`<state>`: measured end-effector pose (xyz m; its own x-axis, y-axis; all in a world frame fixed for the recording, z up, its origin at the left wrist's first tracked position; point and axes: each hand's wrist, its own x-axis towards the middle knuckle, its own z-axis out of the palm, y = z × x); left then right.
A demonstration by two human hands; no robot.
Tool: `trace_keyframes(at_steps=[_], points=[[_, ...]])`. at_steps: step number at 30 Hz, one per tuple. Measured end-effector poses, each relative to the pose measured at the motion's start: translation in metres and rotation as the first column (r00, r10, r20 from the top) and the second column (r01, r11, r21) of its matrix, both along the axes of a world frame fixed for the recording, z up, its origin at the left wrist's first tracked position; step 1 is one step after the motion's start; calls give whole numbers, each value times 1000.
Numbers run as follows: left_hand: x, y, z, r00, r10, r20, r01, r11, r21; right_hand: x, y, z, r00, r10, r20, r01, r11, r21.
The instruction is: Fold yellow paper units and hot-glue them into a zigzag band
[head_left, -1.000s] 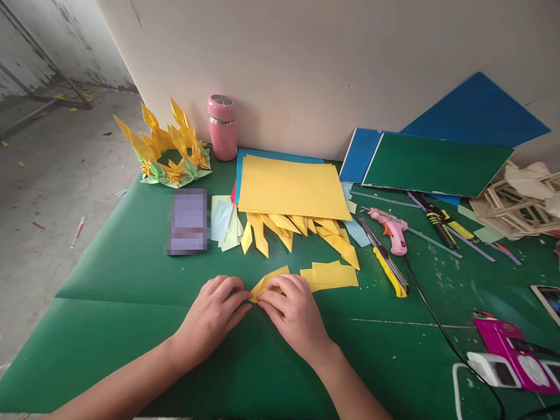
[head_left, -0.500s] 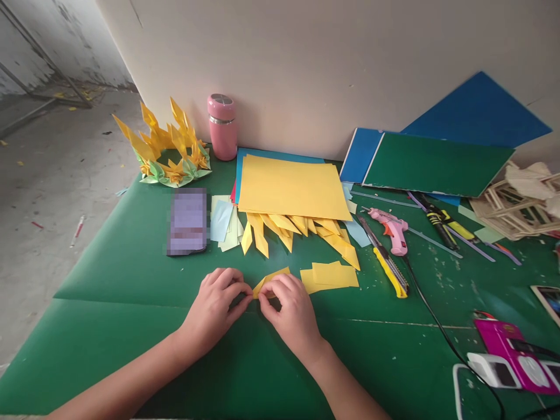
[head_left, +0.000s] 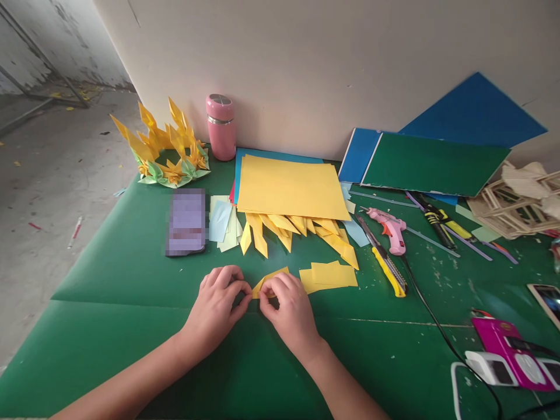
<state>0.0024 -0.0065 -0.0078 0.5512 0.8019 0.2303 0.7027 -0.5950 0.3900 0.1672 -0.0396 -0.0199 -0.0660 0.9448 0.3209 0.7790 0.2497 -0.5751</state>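
Observation:
A small yellow paper piece [head_left: 273,276] with a folded edge lies on the green tabletop between my hands. My left hand [head_left: 222,300] pinches its left tip between thumb and forefinger. With thumb and fingertips closed, my right hand [head_left: 289,303] grips the near edge of the same paper and covers much of it. Just right of it rest several yellow paper rectangles [head_left: 335,274]. Beyond my hands, folded yellow paper points [head_left: 258,236] stick out from under a stack of yellow sheets [head_left: 291,186].
A paper crown [head_left: 172,154], a pink flask [head_left: 221,131] and a phone [head_left: 187,221] stand or lie at left. To the right are a pink glue gun [head_left: 394,233] with a cord, a yellow utility knife [head_left: 387,271], pliers [head_left: 440,227] and a magenta device [head_left: 510,353].
The view has shifted very slightly. Both hands stay on the yellow paper piece in nearly the same pose.

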Motion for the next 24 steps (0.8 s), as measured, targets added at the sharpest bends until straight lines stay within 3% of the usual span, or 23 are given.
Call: trace_keyframes(at_steps=[6, 12, 24], points=[[1, -1, 2, 1000, 1, -17, -1, 1000, -15, 3, -7, 6, 997, 80, -12, -79, 996, 44], [1, -2, 1, 1000, 12, -4, -12, 1000, -18, 8, -18, 11, 983, 160, 85, -168, 982, 91], [1, -1, 1, 1000, -1, 19, 2, 999, -54, 14, -19, 12, 994, 73, 76, -78, 995, 58]])
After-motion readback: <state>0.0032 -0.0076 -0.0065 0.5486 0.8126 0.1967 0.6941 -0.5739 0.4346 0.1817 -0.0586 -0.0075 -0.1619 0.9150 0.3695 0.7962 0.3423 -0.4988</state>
